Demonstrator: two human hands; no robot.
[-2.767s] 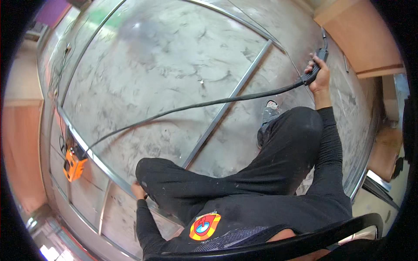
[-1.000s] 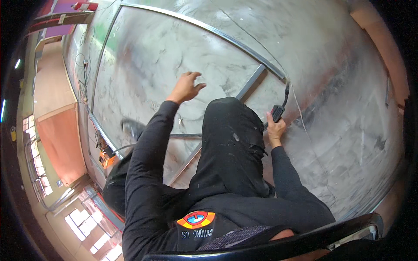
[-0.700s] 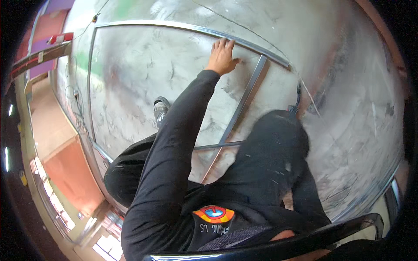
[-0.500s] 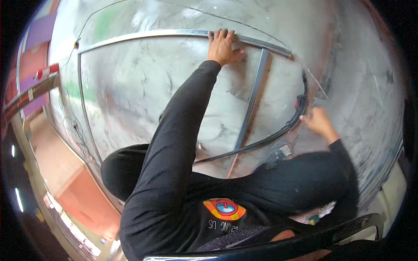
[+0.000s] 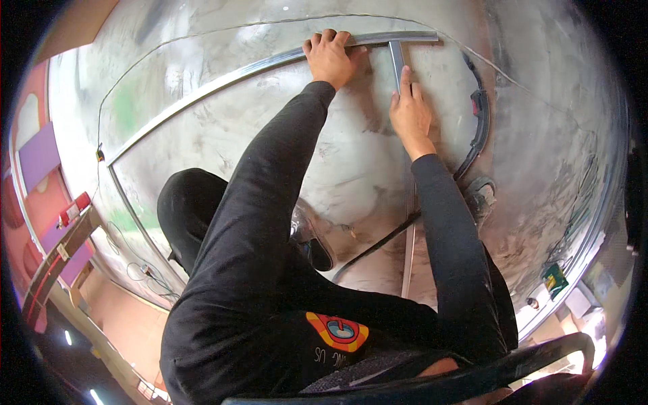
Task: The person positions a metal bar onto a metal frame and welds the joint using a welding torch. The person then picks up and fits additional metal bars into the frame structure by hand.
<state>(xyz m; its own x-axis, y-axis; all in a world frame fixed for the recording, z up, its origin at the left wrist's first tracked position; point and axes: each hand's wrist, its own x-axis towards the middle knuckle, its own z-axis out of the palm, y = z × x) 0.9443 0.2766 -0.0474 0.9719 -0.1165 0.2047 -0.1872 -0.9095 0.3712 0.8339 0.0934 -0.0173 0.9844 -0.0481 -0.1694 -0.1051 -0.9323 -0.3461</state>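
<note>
A frame of shiny square metal tubes lies on a smudged grey metal surface [image 5: 351, 162]. My left hand [image 5: 332, 59] grips the frame's long far tube [image 5: 223, 86], its fingers over the far side and the thumb on the near side. To its right, my right hand [image 5: 412, 118] holds the crosspiece tube [image 5: 396, 62] close to where it meets the long one. The index finger lies stretched along the crosspiece, the thumb at its left side. My right forearm hides part of the crosspiece, which shows again lower down [image 5: 409, 263].
A black cable with a torch-like handle [image 5: 480, 115], red on its side, curves along the right. A thin twisted wire [image 5: 236, 25] arcs beyond the frame. My shoes [image 5: 312, 239] rest on the surface. At the left stands a beam [image 5: 57, 260] with a red object [image 5: 73, 209] on it.
My right hand has moved from beside the torch-like handle, left and away from me, onto the crosspiece. My left hand stays on the long tube. The view has turned and shifted.
</note>
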